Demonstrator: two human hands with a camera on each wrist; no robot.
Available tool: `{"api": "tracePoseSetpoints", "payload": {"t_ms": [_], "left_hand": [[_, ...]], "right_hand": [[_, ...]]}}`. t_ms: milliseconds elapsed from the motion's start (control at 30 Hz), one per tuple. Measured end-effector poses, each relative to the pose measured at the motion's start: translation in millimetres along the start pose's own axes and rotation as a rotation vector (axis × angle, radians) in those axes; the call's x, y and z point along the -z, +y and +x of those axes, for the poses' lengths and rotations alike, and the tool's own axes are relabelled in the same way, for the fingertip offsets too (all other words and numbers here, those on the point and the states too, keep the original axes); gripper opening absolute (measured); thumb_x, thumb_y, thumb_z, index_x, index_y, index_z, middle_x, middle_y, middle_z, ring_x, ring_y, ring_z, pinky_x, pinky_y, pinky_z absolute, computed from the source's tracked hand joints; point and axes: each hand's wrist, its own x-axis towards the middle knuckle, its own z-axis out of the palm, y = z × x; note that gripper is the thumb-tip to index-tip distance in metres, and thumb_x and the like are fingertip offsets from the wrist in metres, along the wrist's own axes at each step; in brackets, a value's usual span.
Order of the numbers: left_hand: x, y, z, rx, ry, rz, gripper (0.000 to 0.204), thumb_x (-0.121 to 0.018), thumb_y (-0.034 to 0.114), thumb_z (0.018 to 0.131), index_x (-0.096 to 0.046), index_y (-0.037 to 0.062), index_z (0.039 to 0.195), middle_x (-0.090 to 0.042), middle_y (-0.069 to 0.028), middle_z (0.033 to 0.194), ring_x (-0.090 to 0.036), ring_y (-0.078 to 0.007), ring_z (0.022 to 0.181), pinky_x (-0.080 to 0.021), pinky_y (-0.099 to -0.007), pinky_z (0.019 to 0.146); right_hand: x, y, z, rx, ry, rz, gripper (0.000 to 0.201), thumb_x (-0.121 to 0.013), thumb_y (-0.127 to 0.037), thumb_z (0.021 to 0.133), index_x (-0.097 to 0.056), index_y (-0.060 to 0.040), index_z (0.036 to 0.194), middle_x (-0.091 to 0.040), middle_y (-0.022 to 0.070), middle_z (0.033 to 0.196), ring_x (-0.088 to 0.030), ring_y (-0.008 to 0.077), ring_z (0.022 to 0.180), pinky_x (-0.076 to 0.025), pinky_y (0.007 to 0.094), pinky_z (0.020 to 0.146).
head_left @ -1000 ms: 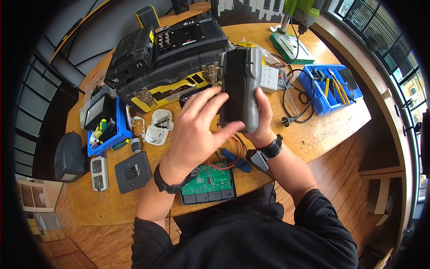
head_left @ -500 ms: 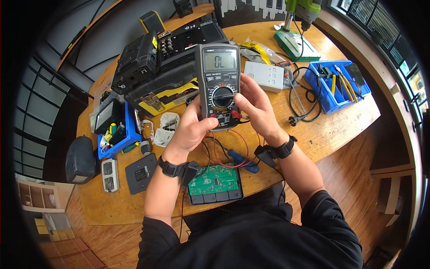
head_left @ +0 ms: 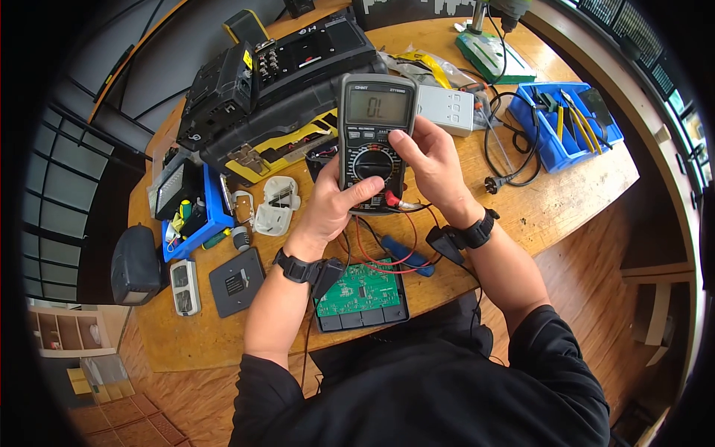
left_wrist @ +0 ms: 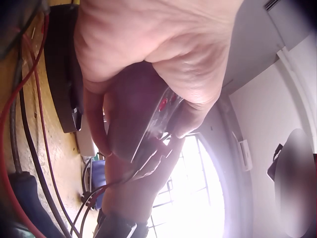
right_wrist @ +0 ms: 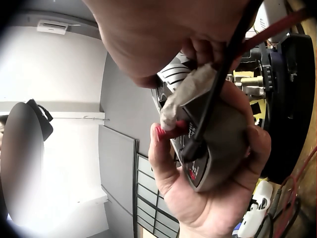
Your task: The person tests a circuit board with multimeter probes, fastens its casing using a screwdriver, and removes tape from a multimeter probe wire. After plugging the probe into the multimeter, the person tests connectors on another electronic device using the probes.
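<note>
Both hands hold a grey and black multimeter (head_left: 376, 141) upright, its screen facing the head camera and reading "OL". The left hand (head_left: 333, 200) grips its lower left side, thumb across the front below the dial. On the upper right side, the right hand (head_left: 432, 164) holds it with the thumb by the buttons. A red plug (head_left: 392, 199) and a black lead run from its bottom edge. In the right wrist view, whitish wrapping (right_wrist: 190, 94) covers part of the red plug. Below lies a green circuit board (head_left: 360, 291) in a dark housing, near a blue-handled tool (head_left: 408, 255).
A large black and yellow case (head_left: 268, 141) stands behind at the left. Blue bins of tools sit at the left (head_left: 201, 238) and right (head_left: 577, 153). A grey box (head_left: 447, 109), a coiled cable with plug (head_left: 492, 185) and a flat dark plate (head_left: 237, 281) lie on the table.
The multimeter has turned from its side to face the head camera. Since half a second ago, the left thumb has moved up beside the dial and the right thumb up toward the buttons.
</note>
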Motion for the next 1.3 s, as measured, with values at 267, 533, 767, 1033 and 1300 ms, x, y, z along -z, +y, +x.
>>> {"api": "tracePoseSetpoints", "payload": {"t_ms": [267, 533, 767, 1033, 1300], "left_hand": [[-3.0, -1.5, 0.0, 0.03, 0.016, -0.069, 0.047, -0.081, 0.007, 0.093, -0.066, 0.002, 0.138, -0.074, -0.0055, 0.125, -0.071, -0.0158, 0.113, -0.056, -0.0329, 0.102], [-5.9, -2.2, -1.4, 0.011, 0.026, -0.072, 0.047, -0.08, 0.006, 0.092, -0.065, 0.0012, 0.137, -0.073, -0.0061, 0.127, -0.07, -0.0158, 0.114, -0.056, -0.0333, 0.104], [-10.2, 1.5, -2.1, 0.047, 0.08, -0.17, 0.04, -0.077, 0.014, 0.1, -0.066, 0.0016, 0.136, -0.074, -0.0057, 0.125, -0.071, -0.0132, 0.111, -0.059, -0.0313, 0.097], [-8.4, -4.2, 2.4, -0.038, 0.117, -0.098, 0.04, -0.069, 0.027, 0.109, -0.063, 0.0019, 0.139, -0.074, -0.0085, 0.123, -0.075, -0.0162, 0.107, -0.065, -0.034, 0.089], [-6.0, -6.5, 2.6, -0.038, 0.108, -0.152, 0.036, -0.073, 0.025, 0.108, -0.069, 0.0018, 0.134, -0.074, -0.0058, 0.127, -0.068, -0.0127, 0.114, -0.053, -0.031, 0.102]], "right_hand": [[0.1, -5.4, -4.1, 0.008, -0.031, 0.016, 0.046, -0.071, -0.022, 0.107, -0.06, 0.0078, 0.14, -0.073, 0.0097, 0.126, -0.066, 0.0124, 0.113, -0.054, 0.0304, 0.098], [7.3, -4.2, -1.4, -0.034, -0.041, -0.022, 0.044, -0.069, -0.019, 0.106, -0.06, 0.0081, 0.14, -0.072, 0.0102, 0.127, -0.066, 0.0132, 0.116, -0.054, 0.0315, 0.101], [3.8, -2.8, -2.1, -0.049, -0.106, 0.003, 0.056, -0.08, -0.023, 0.101, -0.056, 0.0055, 0.142, -0.072, 0.0123, 0.129, -0.067, 0.0157, 0.118, -0.055, 0.0334, 0.104], [0.1, -4.8, 0.9, -0.063, -0.199, 0.039, 0.067, -0.084, -0.019, 0.099, -0.048, 0.0035, 0.15, -0.068, 0.0125, 0.136, -0.065, 0.0179, 0.124, -0.053, 0.0353, 0.109], [-2.2, -1.0, -1.7, -0.023, -0.183, 0.007, 0.065, -0.081, -0.019, 0.101, -0.047, 0.0025, 0.153, -0.066, 0.0122, 0.139, -0.064, 0.0186, 0.127, -0.05, 0.0363, 0.111]]}}
